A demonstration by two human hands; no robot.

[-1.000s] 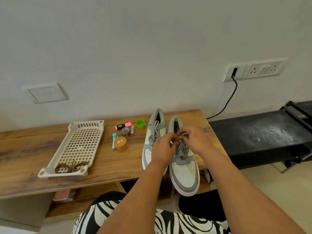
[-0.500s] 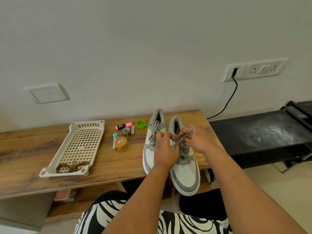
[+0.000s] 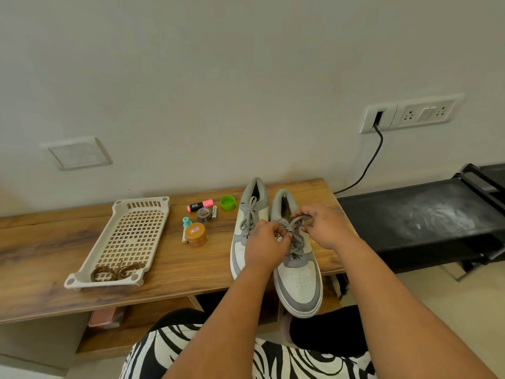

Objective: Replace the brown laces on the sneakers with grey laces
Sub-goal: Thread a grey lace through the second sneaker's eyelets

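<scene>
While both hands pinch grey laces, brown laces lie in the tray.

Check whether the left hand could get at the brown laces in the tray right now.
Probably not at once: the left hand pinches the grey lace on the right sneaker. The table between it and the brown laces looks bare once it lets go.

Soft, even light filled the room, casting only faint shadows. Wide-angle distortion bowed the frame's edges. Detail was slightly soft throughout, and dull glare whitened the black surface at right.
</scene>
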